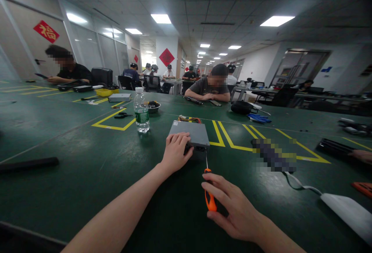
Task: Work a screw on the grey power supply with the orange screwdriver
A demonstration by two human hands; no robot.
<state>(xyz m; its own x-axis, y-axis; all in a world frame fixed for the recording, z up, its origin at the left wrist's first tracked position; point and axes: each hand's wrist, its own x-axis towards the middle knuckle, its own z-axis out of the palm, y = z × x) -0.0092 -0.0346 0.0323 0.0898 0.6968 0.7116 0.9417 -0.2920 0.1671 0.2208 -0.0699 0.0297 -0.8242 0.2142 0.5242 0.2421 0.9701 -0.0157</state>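
A grey metal computer power supply [195, 131] lies on the green table with its socket side toward me and a bundle of coloured wires [186, 119] at its far side. My left hand [176, 150] rests on its near left corner, fingers over the top and thumb by the front face. In my right hand [229, 204] is an orange and black screwdriver [209, 197], pinched by the handle. Its shaft points away from me, and the tip meets the lower right of the front face. Any screw there is too small to see.
A water bottle [141, 113] stands left of the power supply, before a metal bowl [153, 107]. To the right lie a blurred dark object [273, 155], a white device [345, 214] with a cable and blue gloves [259, 118]. A person [207, 86] leans on the table opposite.
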